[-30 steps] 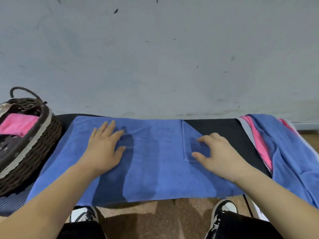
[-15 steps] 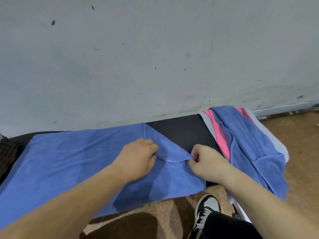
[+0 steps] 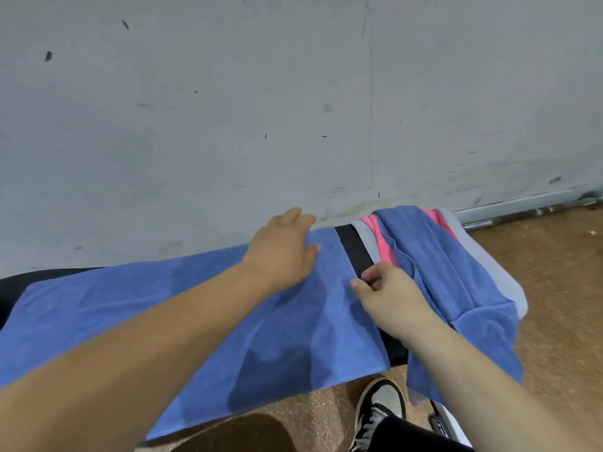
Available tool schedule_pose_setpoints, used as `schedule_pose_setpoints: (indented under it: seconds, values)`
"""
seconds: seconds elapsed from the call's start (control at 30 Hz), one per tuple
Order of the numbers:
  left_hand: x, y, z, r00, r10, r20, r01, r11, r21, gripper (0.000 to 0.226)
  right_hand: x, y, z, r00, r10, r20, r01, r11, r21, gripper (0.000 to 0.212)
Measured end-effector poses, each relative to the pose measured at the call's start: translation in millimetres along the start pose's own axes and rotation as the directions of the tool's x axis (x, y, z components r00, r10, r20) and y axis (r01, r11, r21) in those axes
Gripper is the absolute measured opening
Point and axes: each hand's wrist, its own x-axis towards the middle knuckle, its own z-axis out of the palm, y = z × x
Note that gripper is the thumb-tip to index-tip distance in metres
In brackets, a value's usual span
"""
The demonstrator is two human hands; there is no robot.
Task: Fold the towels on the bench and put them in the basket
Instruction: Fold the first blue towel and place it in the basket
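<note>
A blue towel [image 3: 169, 308] lies spread flat along the black bench [image 3: 354, 251], its front edge hanging over the bench. My left hand [image 3: 282, 246] rests flat with straight fingers on the towel's far right corner. My right hand [image 3: 385, 296] pinches the towel's right edge between thumb and fingers. At the bench's right end lies a pile of towels [image 3: 440, 269]: a blue one on top, pink and grey ones under it, draped over the end. The basket is out of view.
A grey wall [image 3: 293, 109] rises right behind the bench. Brown floor [image 3: 554, 288] lies to the right and in front. My black-and-white shoe [image 3: 380, 409] stands below the bench's front edge.
The folded-over corner of the blue towel has been flattened out toward the right. My left hand moved to the far right corner and opened flat; my right hand still pinches the right edge. View shifted right.
</note>
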Motion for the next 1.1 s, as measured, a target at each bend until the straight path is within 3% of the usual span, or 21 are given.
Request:
schedule_pose_setpoints:
  seconds: [0.13, 0.47, 0.63, 0.8, 0.9, 1.0, 1.1]
  values:
    - [-39, 6, 50, 0.959, 0.052, 0.280, -0.095, 0.985, 0.144, 0.073, -9, 0, 1, 0.987, -0.138, 0.080, 0.155, 0.948, -0.278, 0.037]
    - [-34, 11, 46, 0.952, 0.042, 0.303, -0.095, 0.982, 0.161, 0.069, -20, 4, -8, 0.983, -0.116, 0.139, 0.174, 0.816, -0.551, 0.033]
    - [0, 43, 35, 0.992, 0.058, 0.110, -0.080, 0.974, 0.213, 0.056, -24, 1, 0, 0.988, -0.131, 0.087, 0.157, 0.805, -0.572, 0.031]
    - [25, 60, 43, 0.981, -0.171, 0.088, 0.167, 0.985, 0.046, 0.056, -27, 1, -1, 0.990, -0.128, 0.058, 0.140, 0.865, -0.482, 0.021]
    - [34, 63, 41, 0.960, -0.269, 0.077, 0.270, 0.963, 0.004, 0.036, -29, -1, -5, 0.993, -0.109, 0.038, 0.114, 0.886, -0.449, 0.019]
    - [40, 68, 38, 0.960, -0.268, 0.076, 0.271, 0.962, -0.020, 0.026, -31, -7, -16, 0.993, -0.117, 0.011, 0.110, 0.895, -0.432, 0.018]
    - [43, 73, 39, 0.975, -0.219, 0.027, 0.219, 0.944, -0.248, 0.013, -35, -14, -29, 0.992, -0.120, -0.038, 0.091, 0.893, -0.441, 0.016]
